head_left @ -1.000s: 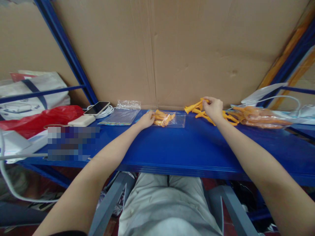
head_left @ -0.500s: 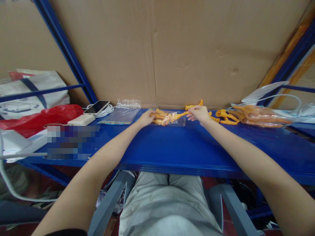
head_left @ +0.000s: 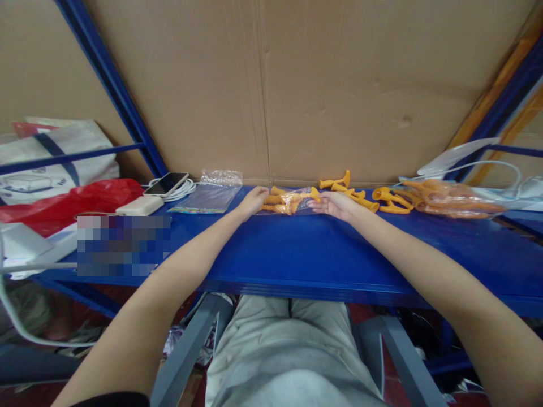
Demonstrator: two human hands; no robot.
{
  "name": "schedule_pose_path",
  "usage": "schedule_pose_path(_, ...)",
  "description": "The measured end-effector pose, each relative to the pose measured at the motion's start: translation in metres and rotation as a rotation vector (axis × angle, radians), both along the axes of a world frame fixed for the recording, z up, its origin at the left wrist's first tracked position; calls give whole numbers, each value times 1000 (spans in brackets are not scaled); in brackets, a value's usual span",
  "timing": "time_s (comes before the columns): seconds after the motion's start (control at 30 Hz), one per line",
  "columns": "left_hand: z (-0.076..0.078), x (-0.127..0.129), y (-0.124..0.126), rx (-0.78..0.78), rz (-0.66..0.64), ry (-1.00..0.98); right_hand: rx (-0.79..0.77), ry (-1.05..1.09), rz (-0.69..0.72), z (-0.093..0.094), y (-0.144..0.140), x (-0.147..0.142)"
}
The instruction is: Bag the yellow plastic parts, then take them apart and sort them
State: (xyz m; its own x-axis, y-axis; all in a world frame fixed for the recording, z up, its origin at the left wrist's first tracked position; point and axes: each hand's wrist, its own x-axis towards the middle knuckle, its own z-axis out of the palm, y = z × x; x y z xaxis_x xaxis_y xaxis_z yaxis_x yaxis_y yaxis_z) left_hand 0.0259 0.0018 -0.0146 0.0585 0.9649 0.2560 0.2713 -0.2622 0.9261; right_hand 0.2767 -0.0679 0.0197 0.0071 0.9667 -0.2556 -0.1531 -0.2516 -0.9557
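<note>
Near the middle of the frame, the left hand (head_left: 253,203) grips the left end of a clear plastic bag (head_left: 285,209) with orange plastic pieces inside; the right hand (head_left: 337,206), fingers extended, is at its right end. Loose orange pieces (head_left: 389,195) lie right of centre on the blue tabletop (head_left: 288,254), beside a filled bag (head_left: 453,199). Flat clear bags (head_left: 207,199), a phone (head_left: 167,183) and a red plastic bag (head_left: 97,200) sit at left.

Bagged pieces (head_left: 291,198) lie on the table (head_left: 288,254) — phone (head_left: 166,184) left, loose pieces (head_left: 368,204) right.
</note>
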Motion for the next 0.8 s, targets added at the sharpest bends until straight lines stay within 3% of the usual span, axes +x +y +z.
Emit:
schedule_pose_path(0.13,6,0,-7,-85,-32,-163,-35,-2,180,0,1,8)
schedule_pose_path(0.27,11,0,-12,-169,-80,-295,-22,12,246,-3,5,16)
schedule_pose_path(0.5,13,2,-16,-160,-97,-216,-43,-40,359,-5,7,14)
schedule_pose_path(0.6,9,1,-14,-27,-127,7,-11,-140,307,-5,1,8)
schedule_pose_path(0.8,6,7,-14,448,-170,436,82,-289,254,-9,-3,1)
